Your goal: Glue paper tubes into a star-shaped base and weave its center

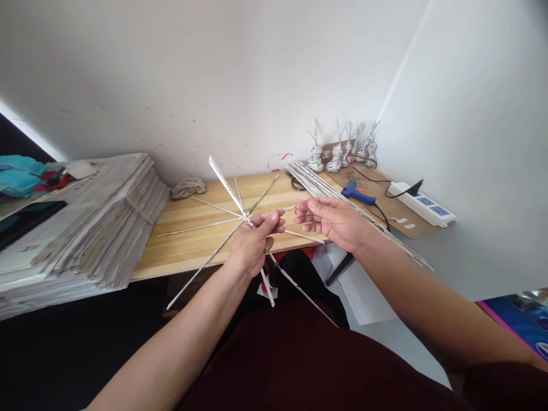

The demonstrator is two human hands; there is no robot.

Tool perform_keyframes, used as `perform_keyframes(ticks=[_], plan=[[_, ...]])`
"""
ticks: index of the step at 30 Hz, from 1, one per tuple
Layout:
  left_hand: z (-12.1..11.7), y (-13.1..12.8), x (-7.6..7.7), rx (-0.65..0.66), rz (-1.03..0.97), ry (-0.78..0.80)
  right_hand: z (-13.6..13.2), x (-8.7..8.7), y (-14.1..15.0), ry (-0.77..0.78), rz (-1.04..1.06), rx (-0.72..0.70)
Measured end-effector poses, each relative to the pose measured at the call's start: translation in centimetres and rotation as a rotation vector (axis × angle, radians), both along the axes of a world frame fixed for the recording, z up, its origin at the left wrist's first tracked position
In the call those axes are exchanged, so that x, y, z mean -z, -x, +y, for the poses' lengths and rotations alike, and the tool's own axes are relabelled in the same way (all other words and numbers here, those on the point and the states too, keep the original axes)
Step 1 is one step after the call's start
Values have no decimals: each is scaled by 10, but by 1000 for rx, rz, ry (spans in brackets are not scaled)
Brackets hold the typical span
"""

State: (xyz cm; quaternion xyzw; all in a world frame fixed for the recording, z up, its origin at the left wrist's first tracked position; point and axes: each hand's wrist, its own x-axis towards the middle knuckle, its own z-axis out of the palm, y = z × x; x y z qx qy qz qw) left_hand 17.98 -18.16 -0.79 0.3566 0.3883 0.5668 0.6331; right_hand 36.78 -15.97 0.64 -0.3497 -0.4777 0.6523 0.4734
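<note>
My left hand point(253, 240) is closed around the middle of a star of rolled paper sticks point(222, 181), whose thin grey-white rods fan out in all directions over the front of the wooden table point(201, 242). My right hand point(331, 220) is just to the right of it, fingers curled and pinching the end of one stick that points right. Both hands hover above the table's front edge.
A tall stack of newspapers point(85, 222) fills the left end. A bundle of long paper sticks point(342, 200) lies at the right, beside a blue glue gun point(357, 194), a white power strip point(422, 205), several small woven figures point(338, 154) and a crumpled cloth point(188, 187).
</note>
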Motion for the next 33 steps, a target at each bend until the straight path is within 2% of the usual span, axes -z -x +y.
perform_keyframes(ticks=[6, 12, 15, 19, 22, 25, 30, 33], plan=[[2, 1, 1, -30, 108, -87, -7, 6, 5, 41, -145, -86], [4, 6, -2, 154, 317, -93, -11, 4, 6, 39, -275, -224], [4, 6, 0, 212, 401, -180, -11, 1, 7, 67, -292, -291], [4, 5, 5, 76, 533, -299, -11, -2, 8, 213, -214, -361], [3, 6, 3, 37, 490, -254, -13, -1, 5, 279, -151, -387], [1, 9, -4, 104, 287, -67, -11, 3, -1, 195, -199, -255], [0, 14, -17, 41, 9, 84, -3, 3, -8, -190, -369, 181], [0, 14, -18, 12, -39, 113, -3, -5, -3, -337, -443, 218]])
